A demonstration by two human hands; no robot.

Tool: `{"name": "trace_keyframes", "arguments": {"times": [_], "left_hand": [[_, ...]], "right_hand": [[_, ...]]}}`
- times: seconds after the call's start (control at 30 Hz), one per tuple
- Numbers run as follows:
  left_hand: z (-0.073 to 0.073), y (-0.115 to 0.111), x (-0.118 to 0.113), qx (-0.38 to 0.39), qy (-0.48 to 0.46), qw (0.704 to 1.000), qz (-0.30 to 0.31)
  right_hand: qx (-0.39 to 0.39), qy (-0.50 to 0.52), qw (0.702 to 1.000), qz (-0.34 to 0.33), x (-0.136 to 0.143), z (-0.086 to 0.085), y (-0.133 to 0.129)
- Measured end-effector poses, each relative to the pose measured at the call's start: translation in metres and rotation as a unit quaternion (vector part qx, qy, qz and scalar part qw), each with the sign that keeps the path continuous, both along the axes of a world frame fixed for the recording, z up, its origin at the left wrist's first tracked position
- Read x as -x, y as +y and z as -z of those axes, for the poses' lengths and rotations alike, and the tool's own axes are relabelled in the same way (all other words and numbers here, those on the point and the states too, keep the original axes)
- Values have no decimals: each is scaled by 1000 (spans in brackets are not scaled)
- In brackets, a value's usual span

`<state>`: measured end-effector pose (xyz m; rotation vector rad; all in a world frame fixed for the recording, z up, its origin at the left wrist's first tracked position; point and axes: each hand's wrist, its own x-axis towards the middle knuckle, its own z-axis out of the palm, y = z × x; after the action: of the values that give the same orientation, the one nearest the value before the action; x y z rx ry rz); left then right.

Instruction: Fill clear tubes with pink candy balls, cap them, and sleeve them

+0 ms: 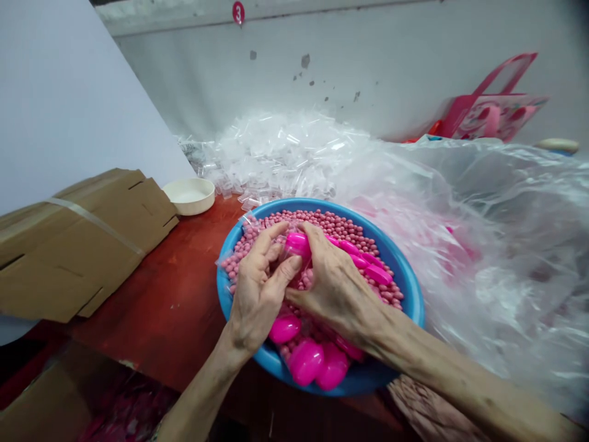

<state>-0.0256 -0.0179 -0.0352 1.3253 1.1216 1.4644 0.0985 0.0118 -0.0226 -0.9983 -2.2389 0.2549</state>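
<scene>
The left hand [260,285] is curled with its thumb and fingers drawn close together, holding a glossy bright-magenta rounded plastic piece [298,244]. The right hand [338,282] arches around the other side, its forefinger against the piece and its thumb lower and apart; whether it grips too, I cannot tell. The piece is above the middle of a round blue plastic basin [416,301], which stands at the counter's near edge. Small round dusty-pink beads [340,224] fill much of the basin. Glossy magenta egg-shaped plastic pieces [307,362] lie on its near side, and flatter magenta plastic pieces [378,274] lie just right of the right hand.

On the red counter [156,307], brown folded cardboard with a pale strap [83,239] lies toward the left edge, near a shallow round cream dish [191,197]. A heap of small clear plastic pieces [285,153] lines the far edge. Crumpled clear plastic sheeting [497,245] covers the right side, with a pink patterned handled bag [497,116] toward the far right corner.
</scene>
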Motion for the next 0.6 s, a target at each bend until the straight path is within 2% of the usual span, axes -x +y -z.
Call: {"name": "trace_keyframes", "arguments": {"times": [0.07,0.17,0.27,0.4,0.5,0.6], "left_hand": [[-1,-1,1,-24,13,1000,15],[-1,-1,2,-67,84,994,23],[0,-1,2,-80,123,989,31],[0,-1,2,-83,105,990,36],[0,1,4,-69,100,992,28],[2,5,6,-80,99,992,-1]], "right_hand": [[25,8,1000,5,-3,0,-4],[19,-14,1000,11,-7,-1,-9],[-20,-60,998,29,-9,-3,-12],[-91,-135,985,58,-3,-2,-12],[-72,-139,986,62,2,0,-7],[-29,-123,992,28,0,0,4]]}}
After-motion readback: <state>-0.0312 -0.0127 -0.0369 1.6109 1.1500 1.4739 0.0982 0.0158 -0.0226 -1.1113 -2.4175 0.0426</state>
